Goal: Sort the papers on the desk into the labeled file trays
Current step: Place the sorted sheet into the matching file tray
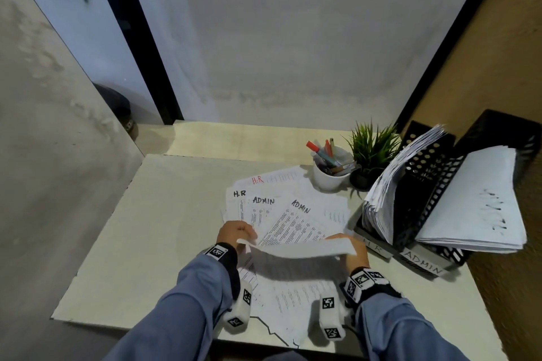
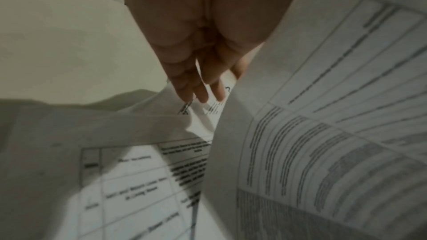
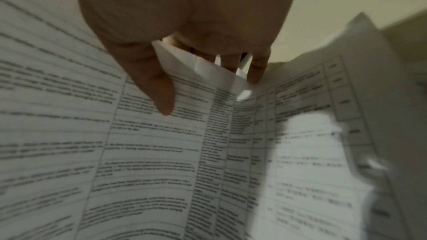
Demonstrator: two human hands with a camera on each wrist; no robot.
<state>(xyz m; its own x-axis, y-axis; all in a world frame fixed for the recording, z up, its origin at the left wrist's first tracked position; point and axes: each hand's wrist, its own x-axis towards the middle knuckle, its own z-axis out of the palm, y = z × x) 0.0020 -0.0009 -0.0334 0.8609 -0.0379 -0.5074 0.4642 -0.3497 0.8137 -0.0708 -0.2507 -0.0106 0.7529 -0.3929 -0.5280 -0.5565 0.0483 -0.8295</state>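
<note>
Both hands are up off the pale laminate bench (image 1: 123, 243), sharing one white printed sheet of paper (image 1: 302, 249) that bows between them above the loose pile. The left hand (image 1: 236, 233) pinches the sheet's left corner, fingers curled around the edge; in the left wrist view its fingers (image 2: 196, 87) hang down onto the paper's margin, the printed side curving away to the right. The right hand (image 1: 353, 252) grips the right corner, and the right wrist view shows the thumb (image 3: 159, 90) lying on the printed face with the other fingers behind the folded-over corner.

Under the lifted sheet, a fan of white printed papers (image 1: 281, 211) lies spread across the middle of the bench, several headed by hand in marker: "H.R" in red at the far edge, "H.R" in black beside it, and two marked "ADMIN". More pages lie nearer the person, between the grey-blue sleeves (image 1: 187, 311).

To the right stand two black perforated plastic file trays. The nearer-centre tray labelled H.R (image 1: 410, 199) holds a thick leaning stack of white pages; the tray labelled ADMIN (image 1: 504, 138) just beside it holds a flatter stack with dark marker writing on top. Behind the fan, a white cup of coloured pens (image 1: 328, 176) stands next to a small green potted plant (image 1: 369, 149).
</note>
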